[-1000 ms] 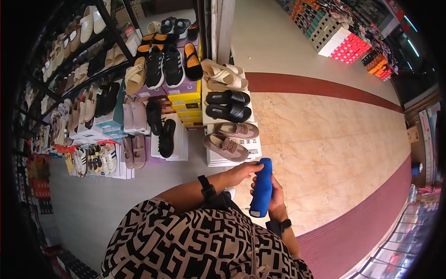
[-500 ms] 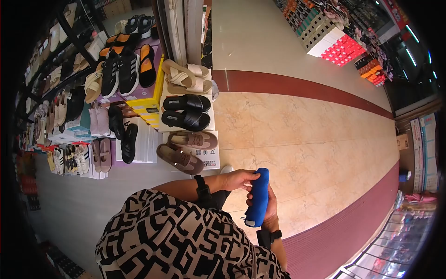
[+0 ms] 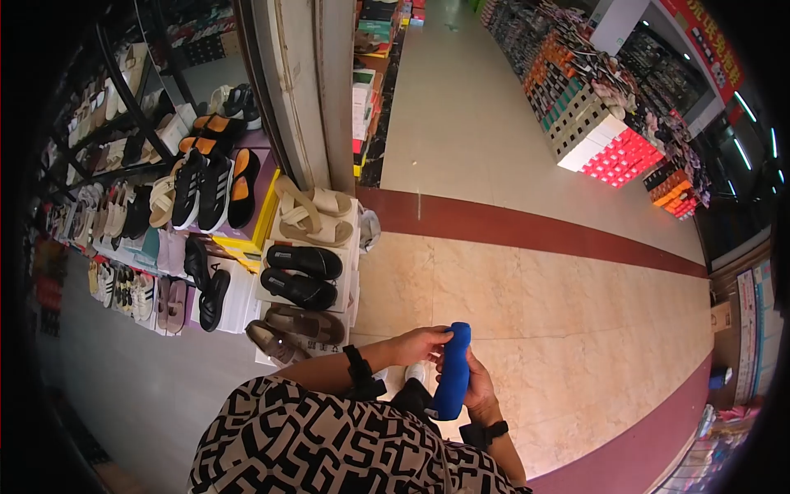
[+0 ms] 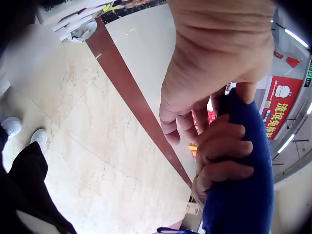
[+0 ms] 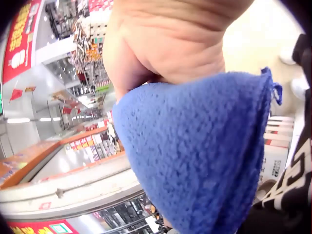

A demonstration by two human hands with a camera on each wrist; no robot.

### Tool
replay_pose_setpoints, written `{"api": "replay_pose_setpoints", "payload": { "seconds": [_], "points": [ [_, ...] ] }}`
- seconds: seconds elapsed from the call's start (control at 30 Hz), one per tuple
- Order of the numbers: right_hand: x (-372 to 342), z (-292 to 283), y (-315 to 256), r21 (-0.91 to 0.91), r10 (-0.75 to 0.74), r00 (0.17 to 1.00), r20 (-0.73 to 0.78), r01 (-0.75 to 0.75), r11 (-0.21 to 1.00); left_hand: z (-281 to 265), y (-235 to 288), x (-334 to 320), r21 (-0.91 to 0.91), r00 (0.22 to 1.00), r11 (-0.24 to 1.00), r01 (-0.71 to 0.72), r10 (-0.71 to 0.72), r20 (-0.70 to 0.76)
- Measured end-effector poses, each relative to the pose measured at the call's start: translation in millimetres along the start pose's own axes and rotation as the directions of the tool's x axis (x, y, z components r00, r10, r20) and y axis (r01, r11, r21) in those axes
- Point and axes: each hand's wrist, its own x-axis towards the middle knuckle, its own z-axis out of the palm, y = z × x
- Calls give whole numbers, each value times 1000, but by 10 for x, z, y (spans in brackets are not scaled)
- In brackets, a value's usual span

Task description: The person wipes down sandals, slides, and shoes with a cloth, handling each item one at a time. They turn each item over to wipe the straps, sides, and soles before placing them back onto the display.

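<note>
A blue towel [image 3: 454, 372], rolled into a fuzzy tube, stands nearly upright in front of the person's body. The right hand [image 3: 480, 384] grips it around the middle, and its curled fingers [image 4: 226, 148] show against the roll in the left wrist view. At the upper end, the left hand [image 3: 418, 344] pinches the towel, thumb laid on it. Several of the left hand's other fingers hang beside the roll, off the cloth. In the right wrist view the towel [image 5: 190, 146] fills the middle, with a small loop at one corner; the right hand's fingertips are hidden behind it.
To the left, sandals [image 3: 317, 216], black slides [image 3: 300, 276] and brown shoes [image 3: 304, 324] sit on stacked boxes beside a door post [image 3: 304, 99]. Marble-look floor tiles [image 3: 535, 305] with a dark red strip [image 3: 527, 233] lie ahead. Shoe displays [image 3: 609, 148] stand farther back right.
The head view has swung right and tilted up, so the shoe display sits farther left and more of the aisle shows. Both hands keep their hold on the towel.
</note>
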Motion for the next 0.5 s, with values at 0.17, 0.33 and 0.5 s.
{"api": "replay_pose_setpoints", "payload": {
  "seconds": [0.17, 0.33, 0.5],
  "points": [
    [563, 273, -584, -365, 156, 985, 78, -117, 924, -213, 323, -46, 49, 957, 967, -248, 253, -141],
    [1170, 495, -957, -468, 315, 919, 238, -176, 866, -291, 577, -102, 10, 865, 906, -423, 407, -293],
    [1843, 902, -906, -585, 441, 881, 171, -269, 765, -424, 853, -405, 37, 668, 811, -584, 506, -545]
  ]
}}
